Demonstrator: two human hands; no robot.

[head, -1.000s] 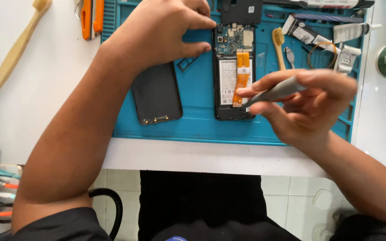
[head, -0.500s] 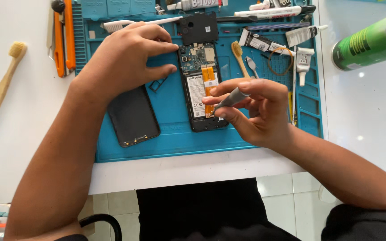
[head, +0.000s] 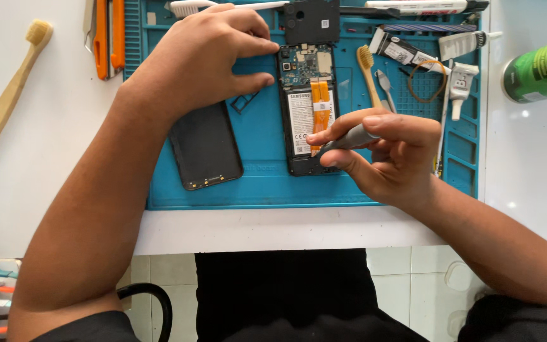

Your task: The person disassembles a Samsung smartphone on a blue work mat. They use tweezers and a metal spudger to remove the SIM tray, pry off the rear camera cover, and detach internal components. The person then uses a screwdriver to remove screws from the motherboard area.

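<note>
The opened black smartphone (head: 308, 107), its circuit board, white battery and orange ribbon cable bared, lies on the blue ridged silicone mat (head: 261, 183) with its long axis running away from the person, camera end farthest. Its black rectangular back cover (head: 205, 145) is already off, lying just below the left hand (head: 207, 60), whose spread fingers press the mat and touch the phone's upper left edge. The right hand (head: 390, 155) has its fingers closed around a slim grey metal tool (head: 348, 139), tip over the battery's lower end; the inner parts look unremoved.

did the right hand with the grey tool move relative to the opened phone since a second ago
No: the right hand keeps its grey tool at the lower part of the opened phone; only the camera shifted.
</note>
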